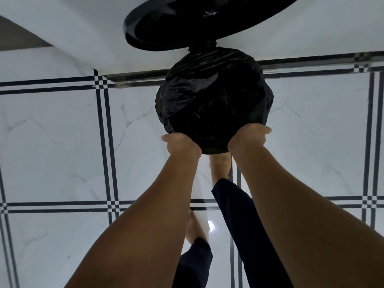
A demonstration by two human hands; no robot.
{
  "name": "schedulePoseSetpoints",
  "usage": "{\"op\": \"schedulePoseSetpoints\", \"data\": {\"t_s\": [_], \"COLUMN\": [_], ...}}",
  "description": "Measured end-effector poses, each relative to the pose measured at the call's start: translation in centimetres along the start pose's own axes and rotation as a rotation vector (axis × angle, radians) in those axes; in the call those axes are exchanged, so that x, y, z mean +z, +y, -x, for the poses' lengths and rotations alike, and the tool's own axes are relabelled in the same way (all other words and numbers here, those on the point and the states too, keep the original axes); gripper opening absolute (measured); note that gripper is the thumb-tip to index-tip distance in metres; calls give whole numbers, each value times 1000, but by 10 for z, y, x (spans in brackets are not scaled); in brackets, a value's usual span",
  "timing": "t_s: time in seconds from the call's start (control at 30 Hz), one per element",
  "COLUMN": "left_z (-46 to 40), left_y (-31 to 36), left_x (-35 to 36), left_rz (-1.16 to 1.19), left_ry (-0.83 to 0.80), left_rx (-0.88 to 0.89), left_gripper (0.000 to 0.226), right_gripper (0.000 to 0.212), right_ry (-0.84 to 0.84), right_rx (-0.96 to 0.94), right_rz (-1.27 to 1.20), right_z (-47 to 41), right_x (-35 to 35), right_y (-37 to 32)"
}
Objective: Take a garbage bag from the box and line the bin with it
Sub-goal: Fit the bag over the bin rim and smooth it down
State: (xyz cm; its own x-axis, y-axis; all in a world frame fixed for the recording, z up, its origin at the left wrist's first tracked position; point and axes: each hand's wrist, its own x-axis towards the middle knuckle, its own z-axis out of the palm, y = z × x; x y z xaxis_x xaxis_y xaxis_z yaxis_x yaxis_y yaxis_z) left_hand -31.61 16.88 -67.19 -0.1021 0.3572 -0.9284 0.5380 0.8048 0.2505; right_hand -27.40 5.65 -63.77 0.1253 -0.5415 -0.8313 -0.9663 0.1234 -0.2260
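Two bare forearms fill the lower part of the view, reaching forward and down to a bin draped in a black garbage bag [214, 96]. The left hand [182, 145] and the right hand [249, 138] sit on the near edge of the bin's mouth, one at each side, both touching the plastic. Their fingers curl over the edge and out of sight beneath the film, so I cannot tell for certain whether they pinch the bag or only press it down (the knuckles and wrists are all that show); the posture reads as a grip on the bag's hem, pulling it over the rim. Beyond the fingers the bag is already spread across the whole opening, its creased film bulging over the bin's sides, with the bin's own wall hidden under it. Farther beyond, the round black lid [187, 21] stands swung up and open on its hinge at the far side. Just below the hands a bare foot [220, 167] stands at the bin's base, probably on a pedal, though no pedal is visible; a second foot and dark trouser legs are nearer the camera on the white tiled floor [62, 142]. The box of bags is not in view. By my reading the bag has been taken out and opened and is largely fitted; what seems left is seating the near hem snugly, perhaps pushing the slack down inside, and letting the lid drop.
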Motion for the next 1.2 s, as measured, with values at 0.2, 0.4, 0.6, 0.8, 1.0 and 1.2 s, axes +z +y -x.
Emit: {"op": "schedulePoseSetpoints", "data": {"t_s": [0.2, 0.4, 0.6, 0.8, 1.0, 1.2], "left_z": [-7, -1, 17, -13, -23, -5], "left_y": [-1, 22, 57, 75, 84, 85], "left_x": [-18, -35, 4, 9, 12, 33], "left_rz": [13, -54, -274, -578, -546, -536], "left_ry": [-151, 162, 84, 59, 11, 10], "left_rx": [67, 324, 546, 596, 692, 1113], "left_gripper": [40, 23, 48, 49, 33, 30], "right_gripper": [48, 52, 67, 51, 40, 35], "right_ry": [118, 167, 16, 13, 226, 247], "right_rx": [-421, -214, -266, -284, -407, -1207], "right_rz": [851, -58, -299, -11, 100, 269], "right_z": [-19, -40, -23, -54, -59, -45], "right_x": [-21, -27, -12, -10, -11, 13], "right_y": [21, 6, -35, -45, -51, -68]}}
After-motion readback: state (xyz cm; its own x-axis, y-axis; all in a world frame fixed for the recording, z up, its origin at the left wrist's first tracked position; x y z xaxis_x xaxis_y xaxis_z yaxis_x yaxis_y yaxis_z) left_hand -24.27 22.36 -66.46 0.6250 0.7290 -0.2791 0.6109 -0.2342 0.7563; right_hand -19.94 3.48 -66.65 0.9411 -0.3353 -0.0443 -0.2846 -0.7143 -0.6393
